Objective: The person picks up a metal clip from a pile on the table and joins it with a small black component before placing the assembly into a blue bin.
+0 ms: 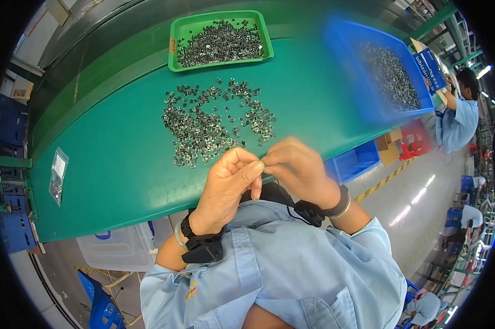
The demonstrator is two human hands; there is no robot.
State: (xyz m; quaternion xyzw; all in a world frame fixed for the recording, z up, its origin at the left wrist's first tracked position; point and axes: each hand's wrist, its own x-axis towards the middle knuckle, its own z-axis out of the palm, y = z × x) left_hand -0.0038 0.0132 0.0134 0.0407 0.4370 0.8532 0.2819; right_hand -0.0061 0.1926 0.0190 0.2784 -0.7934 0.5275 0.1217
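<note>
My left hand (228, 183) and my right hand (297, 167) meet fingertip to fingertip just above the near edge of the green table (116, 164). Both pinch something very small between them; it is hidden by the fingers and looks like one of the small metal clips. A loose pile of these shiny metal clips (214, 123) lies spread on the table just beyond my hands. Each wrist wears a black band.
A green tray (176, 41) with more clips stands at the far edge. A blue bin (349, 66) of clips sits at the right. A small clear bag (57, 175) lies at the left. Another person in light blue (458, 118) works at the far right.
</note>
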